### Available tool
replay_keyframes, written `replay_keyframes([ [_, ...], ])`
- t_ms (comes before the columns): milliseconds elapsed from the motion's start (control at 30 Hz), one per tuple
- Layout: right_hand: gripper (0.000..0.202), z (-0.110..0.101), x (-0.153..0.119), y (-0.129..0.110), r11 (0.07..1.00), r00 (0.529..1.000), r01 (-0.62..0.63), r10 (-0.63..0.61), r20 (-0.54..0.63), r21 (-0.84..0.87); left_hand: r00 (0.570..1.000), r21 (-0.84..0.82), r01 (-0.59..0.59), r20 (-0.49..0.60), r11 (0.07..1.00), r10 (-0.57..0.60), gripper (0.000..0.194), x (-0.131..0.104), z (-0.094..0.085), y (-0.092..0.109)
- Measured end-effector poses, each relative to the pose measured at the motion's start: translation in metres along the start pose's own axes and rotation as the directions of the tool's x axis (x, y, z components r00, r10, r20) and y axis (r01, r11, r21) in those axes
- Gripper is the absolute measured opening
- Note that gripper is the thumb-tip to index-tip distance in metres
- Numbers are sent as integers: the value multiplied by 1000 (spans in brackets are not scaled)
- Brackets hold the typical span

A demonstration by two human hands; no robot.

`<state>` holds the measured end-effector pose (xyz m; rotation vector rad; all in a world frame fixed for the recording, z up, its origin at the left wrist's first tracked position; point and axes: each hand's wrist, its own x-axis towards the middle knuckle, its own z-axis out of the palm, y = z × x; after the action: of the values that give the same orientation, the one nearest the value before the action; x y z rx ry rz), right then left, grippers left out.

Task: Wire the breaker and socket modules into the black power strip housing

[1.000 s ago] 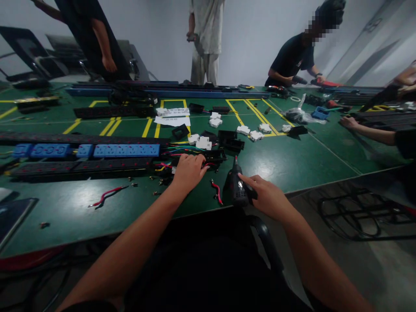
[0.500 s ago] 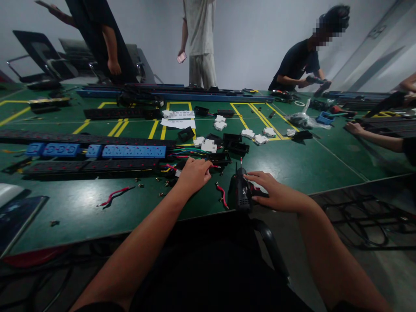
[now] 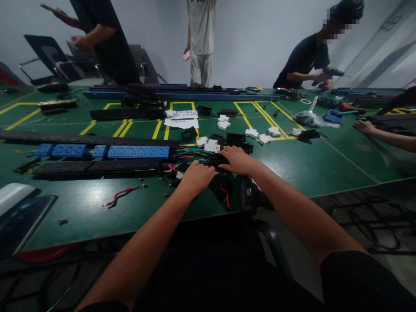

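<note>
My left hand (image 3: 197,177) is closed at the wired end of the nearest black socket strip (image 3: 130,165); what its fingers hold is hidden. Beside it, my right hand (image 3: 235,159) has its fingers on a black housing (image 3: 217,159). Coloured wires (image 3: 191,151) run from the strips toward both hands. A black power drill (image 3: 247,195) lies at the table edge, partly under my right forearm. Between the drill and my left hand is a short red wire (image 3: 225,196). Small screws (image 3: 161,180) lie left of my left hand.
Blue sockets (image 3: 138,151) sit in a strip on the green table (image 3: 286,173). Behind are white modules (image 3: 251,133), papers (image 3: 181,123) and a plastic bag (image 3: 312,118). Another red wire (image 3: 120,196) lies front left. People stand across the table; a person's hand (image 3: 365,126) rests at right.
My right hand has left the drill and moved left and forward to the black housing beside my left hand. The view has shifted slightly. Across the table, a person's drill has turned.
</note>
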<state>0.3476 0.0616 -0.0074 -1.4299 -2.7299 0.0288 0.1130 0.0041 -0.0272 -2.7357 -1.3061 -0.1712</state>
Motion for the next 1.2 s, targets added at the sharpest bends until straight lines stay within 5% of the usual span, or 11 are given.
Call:
replay_keyframes([
  [333, 61, 11, 0, 13, 992, 1000, 9, -5, -25, 129, 987, 24, 124, 99, 992, -125, 34, 0, -16, -10],
  [567, 60, 8, 1, 17, 976, 1000, 28, -27, -6, 216, 969, 24, 248, -6, 968, -248, 38, -1, -17, -7],
  [1200, 56, 9, 2, 28, 905, 994, 98, -72, -79, 414, 982, -25, 187, -37, 982, -187, 36, 10, -1, -15],
])
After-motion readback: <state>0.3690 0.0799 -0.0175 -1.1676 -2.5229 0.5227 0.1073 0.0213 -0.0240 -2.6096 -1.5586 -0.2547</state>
